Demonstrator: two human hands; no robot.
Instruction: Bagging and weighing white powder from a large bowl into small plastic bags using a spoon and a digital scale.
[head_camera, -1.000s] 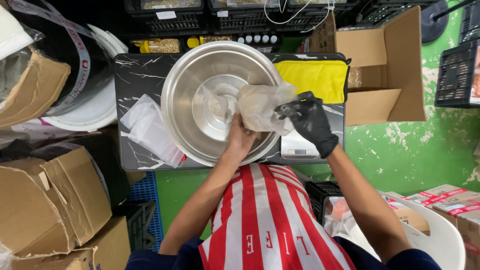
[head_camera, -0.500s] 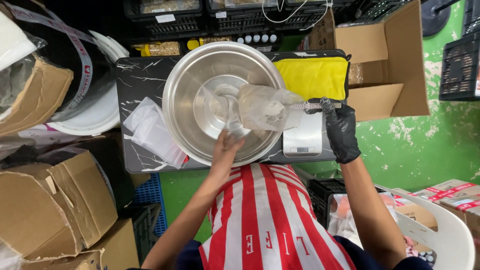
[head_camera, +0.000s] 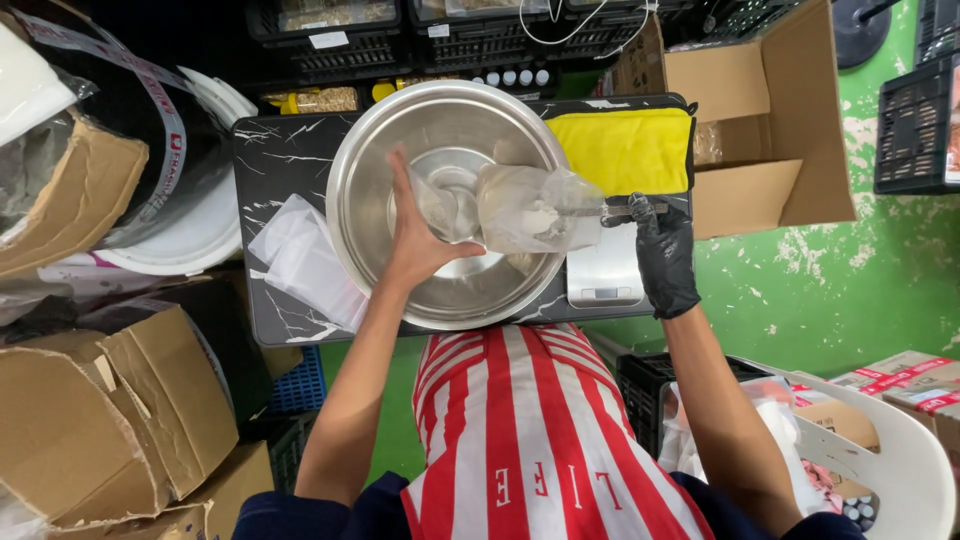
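Head view: my bare left hand (head_camera: 418, 240) grips one clear plastic bag (head_camera: 525, 208) over one steel bowl (head_camera: 370, 160) on the tabletop (head_camera: 275, 150); my gloved right hand (head_camera: 664, 250) clasps one spoon (head_camera: 615, 210). One yellow cloth (head_camera: 625, 148), one scale (head_camera: 605, 275).

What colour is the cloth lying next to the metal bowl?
Bright yellow; the cloth lies beside the metal bowl, clearest in the head view.
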